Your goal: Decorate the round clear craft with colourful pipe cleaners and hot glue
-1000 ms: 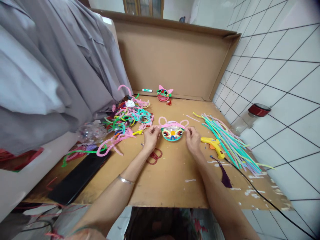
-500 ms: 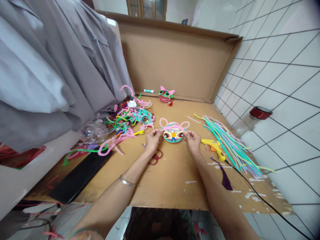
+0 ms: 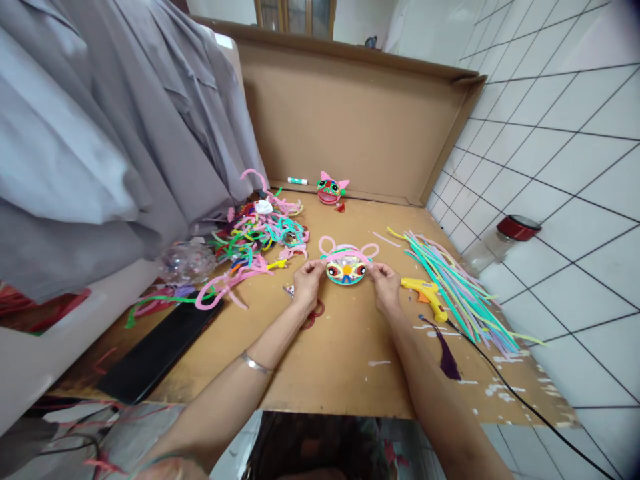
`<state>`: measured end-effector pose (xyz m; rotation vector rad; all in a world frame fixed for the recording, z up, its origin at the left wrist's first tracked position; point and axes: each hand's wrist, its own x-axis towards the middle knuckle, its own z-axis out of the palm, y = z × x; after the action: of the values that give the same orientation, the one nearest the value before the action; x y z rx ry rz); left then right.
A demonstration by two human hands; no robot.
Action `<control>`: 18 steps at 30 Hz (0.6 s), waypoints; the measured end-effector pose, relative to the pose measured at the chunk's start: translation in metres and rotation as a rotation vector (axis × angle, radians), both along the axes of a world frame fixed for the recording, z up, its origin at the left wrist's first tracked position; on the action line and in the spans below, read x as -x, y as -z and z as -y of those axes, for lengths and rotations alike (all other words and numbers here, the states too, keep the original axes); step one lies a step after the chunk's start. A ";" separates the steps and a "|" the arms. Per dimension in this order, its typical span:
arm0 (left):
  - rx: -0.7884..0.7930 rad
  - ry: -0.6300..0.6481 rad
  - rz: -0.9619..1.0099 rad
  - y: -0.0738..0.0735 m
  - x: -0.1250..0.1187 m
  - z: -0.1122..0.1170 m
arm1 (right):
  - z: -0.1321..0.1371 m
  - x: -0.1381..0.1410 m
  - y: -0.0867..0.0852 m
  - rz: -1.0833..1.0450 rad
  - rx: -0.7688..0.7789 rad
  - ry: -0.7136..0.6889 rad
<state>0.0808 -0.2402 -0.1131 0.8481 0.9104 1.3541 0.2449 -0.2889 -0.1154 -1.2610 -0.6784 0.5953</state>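
Note:
A round lion-like face craft [image 3: 346, 275] lies between my hands on the table. It has red-rimmed eyes, an orange nose, a teal rim and two pink looped ears. Across its top runs a pink pipe cleaner [image 3: 345, 255]. My left hand [image 3: 307, 281] pinches the strip's left end beside the face. At the other end my right hand [image 3: 386, 283] is closed in a pinch too. The fingertips partly cover both ends. Dark red rings [image 3: 314, 315] lie by my left wrist, and a yellow glue gun [image 3: 427, 295] is just right of my right hand.
Tangled pipe cleaners [image 3: 255, 240] are heaped on the left, above a black phone-like slab [image 3: 160, 350]. Straight pipe cleaners [image 3: 457, 290] and a purple tassel [image 3: 449, 358] lie right. A finished-looking pink-eared face [image 3: 331, 188] and a glue stick [image 3: 297, 181] stand against the cardboard [image 3: 350, 120].
The pink strip's left end, which stuck out past my left fingers, now sits closer to the face. Both hands stay almost in place, and the view shifts slightly.

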 end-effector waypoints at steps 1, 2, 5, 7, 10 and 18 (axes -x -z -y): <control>0.019 0.006 0.025 0.001 -0.001 0.000 | 0.000 0.000 0.000 -0.019 0.000 0.002; 0.038 0.010 0.054 0.002 -0.002 -0.001 | 0.000 0.000 0.000 -0.038 0.002 0.001; 0.081 0.038 0.143 0.003 -0.004 0.000 | 0.000 0.000 0.000 -0.096 0.011 -0.016; 0.095 0.058 0.189 0.002 -0.005 0.001 | 0.001 0.000 0.000 -0.138 0.017 -0.025; 0.112 0.077 0.206 0.001 -0.004 0.003 | 0.002 0.000 0.002 -0.176 0.010 -0.037; 0.120 0.119 0.210 0.001 -0.004 0.006 | 0.009 -0.009 0.005 -0.199 0.047 -0.125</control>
<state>0.0845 -0.2459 -0.1144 0.6446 0.7577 1.2462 0.2541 -0.2978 -0.1204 -1.1892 -0.5822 0.8326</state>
